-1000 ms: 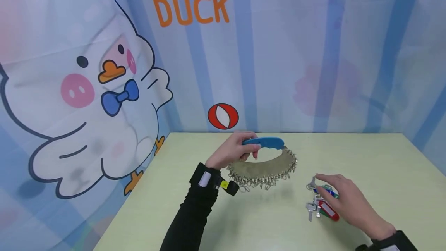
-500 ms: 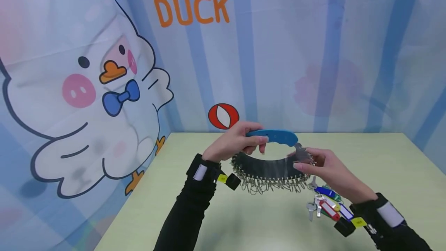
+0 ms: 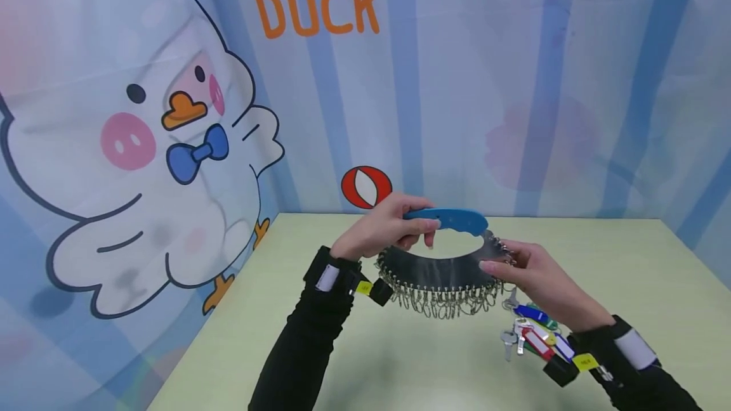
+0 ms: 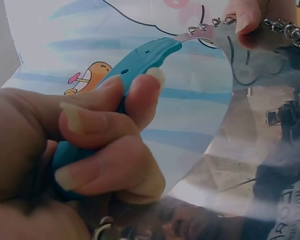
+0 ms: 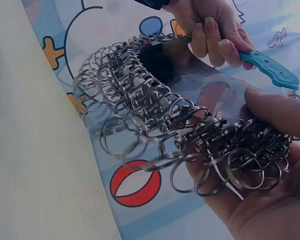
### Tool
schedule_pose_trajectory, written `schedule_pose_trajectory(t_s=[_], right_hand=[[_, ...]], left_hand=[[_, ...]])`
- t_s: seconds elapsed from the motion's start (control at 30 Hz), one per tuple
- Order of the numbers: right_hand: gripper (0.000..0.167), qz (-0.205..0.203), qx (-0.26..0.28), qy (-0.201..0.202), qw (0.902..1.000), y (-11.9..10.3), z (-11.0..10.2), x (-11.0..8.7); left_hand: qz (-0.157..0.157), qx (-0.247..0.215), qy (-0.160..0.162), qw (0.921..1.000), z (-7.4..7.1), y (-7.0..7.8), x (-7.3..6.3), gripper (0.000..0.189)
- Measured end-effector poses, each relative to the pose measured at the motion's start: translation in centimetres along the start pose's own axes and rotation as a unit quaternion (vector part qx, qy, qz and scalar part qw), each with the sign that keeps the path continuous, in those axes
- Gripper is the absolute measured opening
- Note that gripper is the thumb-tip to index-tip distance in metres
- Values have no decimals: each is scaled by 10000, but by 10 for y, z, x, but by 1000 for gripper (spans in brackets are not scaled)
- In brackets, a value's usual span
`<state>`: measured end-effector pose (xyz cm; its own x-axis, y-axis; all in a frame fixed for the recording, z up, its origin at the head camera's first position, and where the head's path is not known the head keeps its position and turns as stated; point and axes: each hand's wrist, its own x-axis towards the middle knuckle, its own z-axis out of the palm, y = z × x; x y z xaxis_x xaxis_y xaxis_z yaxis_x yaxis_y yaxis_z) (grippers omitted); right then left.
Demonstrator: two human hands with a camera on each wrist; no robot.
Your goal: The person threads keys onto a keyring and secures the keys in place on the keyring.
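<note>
A key holder (image 3: 436,271) hangs above the table: a shiny curved metal plate under a blue handle (image 3: 454,219). Along its lower edge dangle many small clips and split rings (image 5: 140,100). My left hand (image 3: 394,227) grips the handle, its fingers curled round it in the left wrist view. At the right end of the plate, my right hand (image 3: 542,281) pinches the metal, thumb on the near face; its fingers lie behind the rings in the right wrist view. Below that hand lies a bunch of keys (image 3: 508,341) with coloured tags (image 3: 537,342), partly hidden by the wrist camera.
A pale yellow table (image 3: 274,309) carries the keys. At its back edge hangs a blue striped curtain (image 3: 457,81) printed with a duck and the word DUCK. A black camera (image 3: 381,292) is strapped to each wrist.
My right hand has left the keys and taken hold of the key holder's right end. The plate has tilted and turned from dull to shiny. The handle is slightly higher and farther right.
</note>
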<state>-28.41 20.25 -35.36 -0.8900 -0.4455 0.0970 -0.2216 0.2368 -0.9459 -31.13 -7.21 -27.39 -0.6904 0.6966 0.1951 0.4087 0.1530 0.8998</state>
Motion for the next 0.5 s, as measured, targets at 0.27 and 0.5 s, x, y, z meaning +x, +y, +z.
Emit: schedule_pose_trajectory(t_s=[0.27,0.5], right_hand=[[42,113,-309,180,9993,0,2,-2],[45,76,-549,308,9980,1,4,-3]], left_hand=[[-100,32,-38,9999,2,0,1,12],[-154,164,15,9997,4,2,2,13]])
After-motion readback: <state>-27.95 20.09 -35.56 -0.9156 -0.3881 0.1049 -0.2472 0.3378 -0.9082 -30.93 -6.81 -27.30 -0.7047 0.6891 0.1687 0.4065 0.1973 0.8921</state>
